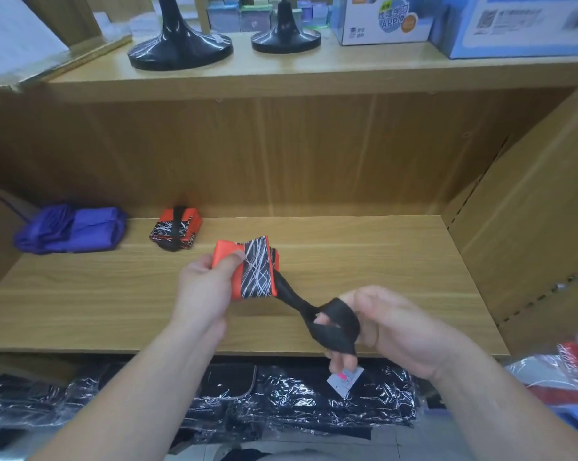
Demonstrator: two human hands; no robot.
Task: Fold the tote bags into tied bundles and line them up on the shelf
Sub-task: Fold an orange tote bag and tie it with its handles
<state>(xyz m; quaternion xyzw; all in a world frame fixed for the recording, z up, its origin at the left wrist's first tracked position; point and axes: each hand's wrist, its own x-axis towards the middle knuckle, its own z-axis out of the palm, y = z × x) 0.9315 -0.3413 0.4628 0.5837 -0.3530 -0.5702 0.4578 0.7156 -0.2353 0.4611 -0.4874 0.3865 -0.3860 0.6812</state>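
Between your hands, just above the shelf point(347, 261), your left hand point(204, 291) is pinching the soft, light folded tote bag point(247, 271) while your right hand point(377, 324) is gripping its limp black strap point(330, 324); keep squeezing the fold.

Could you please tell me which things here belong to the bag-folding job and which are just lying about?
Job: orange bag in left hand, black strap in right hand, tied bundle, purple bag, shelf.
Lying about: black stands, blue boxes.
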